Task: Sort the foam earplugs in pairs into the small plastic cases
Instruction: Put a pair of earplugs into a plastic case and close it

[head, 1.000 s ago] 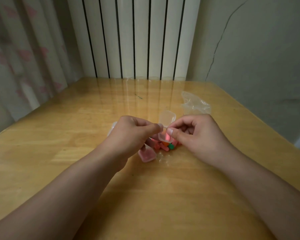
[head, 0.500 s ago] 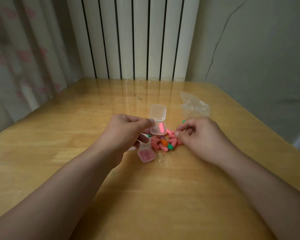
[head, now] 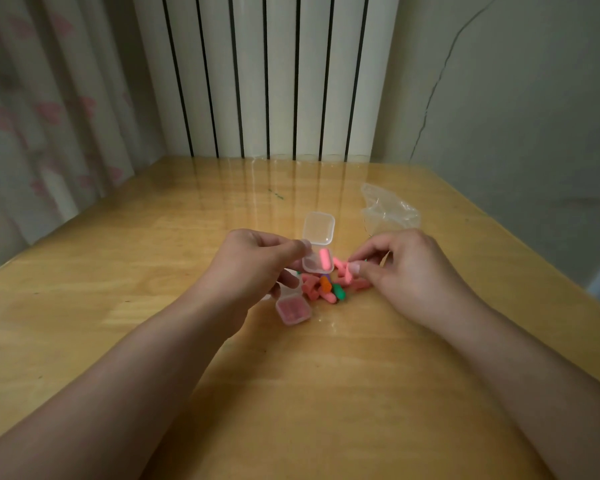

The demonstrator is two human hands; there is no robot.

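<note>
My left hand [head: 253, 261] pinches a small clear plastic case [head: 317, 263] by its left edge, just above the table, lid [head: 318, 227] flipped up. One pink earplug [head: 325, 258] lies inside it. My right hand [head: 400, 268] pinches a pink earplug [head: 347, 274] at the right side of a pile of loose earplugs [head: 326, 291], mostly pink with an orange, a green and a purple one. A shut case with pink earplugs [head: 293, 309] rests on the table below my left hand.
A crumpled clear plastic bag [head: 388, 211] lies behind my right hand. The wooden table [head: 153, 271] ends at a white radiator [head: 274, 74] at the back, a curtain on the left, a wall on the right.
The case was held between both hands; its lid has swung open with one pink earplug inside. My right hand let go, dropped to the pile and pinched a pink earplug.
</note>
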